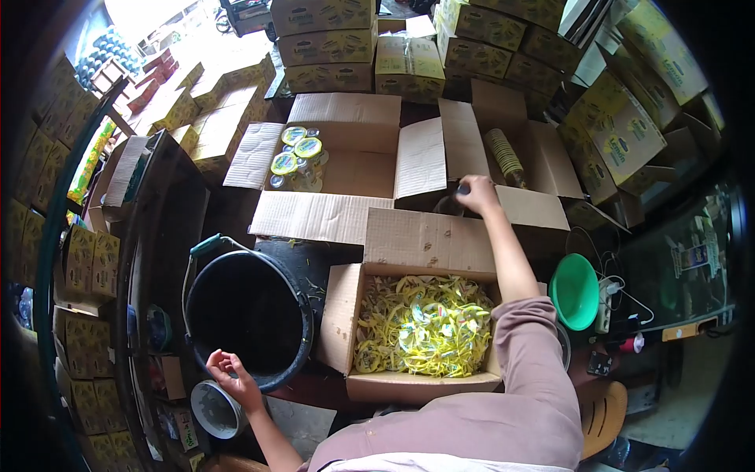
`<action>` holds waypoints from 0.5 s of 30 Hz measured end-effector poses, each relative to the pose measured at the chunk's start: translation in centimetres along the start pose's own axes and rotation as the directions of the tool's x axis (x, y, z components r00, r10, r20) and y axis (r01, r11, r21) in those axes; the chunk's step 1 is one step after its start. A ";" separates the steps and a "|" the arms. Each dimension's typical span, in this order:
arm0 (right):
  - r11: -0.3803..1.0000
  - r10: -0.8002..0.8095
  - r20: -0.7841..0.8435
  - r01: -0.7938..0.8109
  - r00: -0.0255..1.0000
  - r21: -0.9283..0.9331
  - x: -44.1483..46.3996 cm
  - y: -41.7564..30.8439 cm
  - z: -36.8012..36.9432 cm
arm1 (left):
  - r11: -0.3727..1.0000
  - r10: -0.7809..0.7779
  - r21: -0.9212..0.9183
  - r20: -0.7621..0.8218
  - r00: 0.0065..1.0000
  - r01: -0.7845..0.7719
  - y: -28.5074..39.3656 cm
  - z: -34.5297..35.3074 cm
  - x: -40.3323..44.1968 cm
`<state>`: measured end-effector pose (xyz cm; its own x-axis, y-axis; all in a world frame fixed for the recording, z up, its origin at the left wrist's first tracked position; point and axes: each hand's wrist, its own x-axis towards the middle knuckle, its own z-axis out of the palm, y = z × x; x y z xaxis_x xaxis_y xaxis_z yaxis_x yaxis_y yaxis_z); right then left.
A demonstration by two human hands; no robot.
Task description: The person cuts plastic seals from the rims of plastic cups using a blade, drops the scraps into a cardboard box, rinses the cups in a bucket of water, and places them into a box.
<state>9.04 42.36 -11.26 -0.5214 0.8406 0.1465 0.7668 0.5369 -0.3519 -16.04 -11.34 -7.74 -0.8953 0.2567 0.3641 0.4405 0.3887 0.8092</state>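
Note:
My right hand (478,195) reaches forward to the gap between two open cartons, its fingers closed around a small dark-handled object (450,206) whose kind I cannot make out. Over the front left rim of a large black bucket (307,330) is my left hand (233,381), empty, with its fingers loosely curled and apart. Between my arms, an open carton (425,387) is full of yellow printed wrappers or labels (440,322). Several clear cups with yellow-and-white lids (308,148) stand in the left side of the carton (358,175) ahead.
The right-hand carton (550,161) holds a stack of nested cups (506,157). A green bowl (575,291) and a power strip (604,311) with cables lie to my right. A pale bucket (216,411) sits low on the left. Stacked yellow printed boxes (328,43) surround the table.

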 end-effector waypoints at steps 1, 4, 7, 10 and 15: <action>0.990 0.118 0.122 -0.107 0.985 -0.092 -0.3 -0.5 1.1 | 1.000 -0.007 0.016 -0.010 1.000 0.007 -0.1 0.1 0.0; 0.994 0.098 0.096 -0.093 0.990 -0.060 0.7 -0.5 2.6 | 0.998 -0.029 0.053 -0.013 0.999 0.030 0.3 0.3 0.2; 0.987 0.154 0.204 -0.140 0.967 -0.084 0.6 -1.4 1.2 | 0.996 -0.042 0.074 0.011 0.999 0.042 1.2 0.2 0.3; 0.998 -0.060 0.160 0.060 0.985 0.005 0.2 0.2 0.3 | 0.997 -0.042 0.073 0.045 0.998 0.038 1.2 0.2 0.3; 0.989 0.129 -0.404 -0.145 0.906 -0.010 -0.4 -4.7 -4.8 | 0.997 -0.057 0.045 0.027 0.998 0.056 1.5 0.4 0.2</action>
<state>7.40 39.87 -5.21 -0.2225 0.8593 0.4605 0.8381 0.4099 -0.3599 -15.55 -10.39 -6.66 -0.9168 0.2582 0.3046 0.3924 0.4419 0.8067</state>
